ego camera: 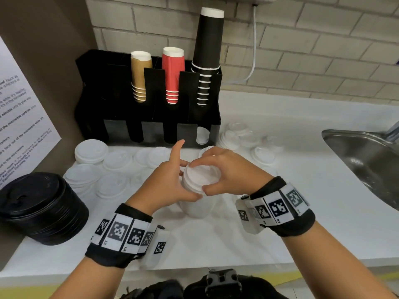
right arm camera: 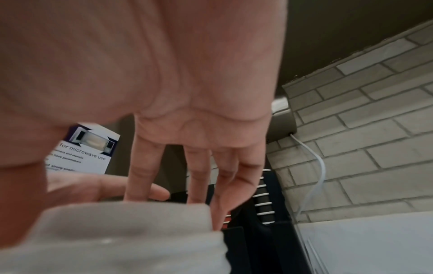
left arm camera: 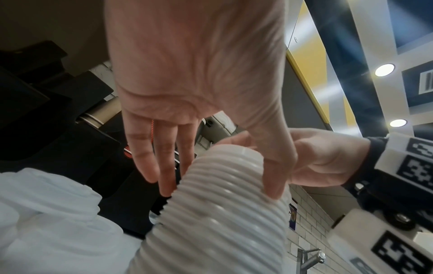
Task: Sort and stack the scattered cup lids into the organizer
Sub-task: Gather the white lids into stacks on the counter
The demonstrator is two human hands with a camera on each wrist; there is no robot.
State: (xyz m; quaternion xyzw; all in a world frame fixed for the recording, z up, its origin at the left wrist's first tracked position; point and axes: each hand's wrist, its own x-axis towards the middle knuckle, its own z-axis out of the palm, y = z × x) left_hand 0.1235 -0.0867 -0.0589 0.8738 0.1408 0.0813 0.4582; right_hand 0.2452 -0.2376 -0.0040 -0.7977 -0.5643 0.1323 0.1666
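Observation:
A tall stack of white lids (ego camera: 194,209) stands on the white counter in front of me, and both hands are on it. My left hand (ego camera: 187,181) holds its upper part between thumb and fingers, the index finger sticking up. My right hand (ego camera: 201,175) pinches the rim of the top lid with fingertips and thumb. The left wrist view shows the ribbed stack (left arm camera: 222,222) with my thumb pressed on its side. Behind stands the black organizer (ego camera: 149,117); its rightmost front slot holds white lids (ego camera: 202,135).
Loose white lids (ego camera: 90,151) lie left of the stack, and more white lids (ego camera: 237,137) lie beside the organizer on the right. A pile of black lids (ego camera: 41,208) sits at the near left. Brown, red and black cups fill the organizer's back. A steel sink (ego camera: 367,160) lies right.

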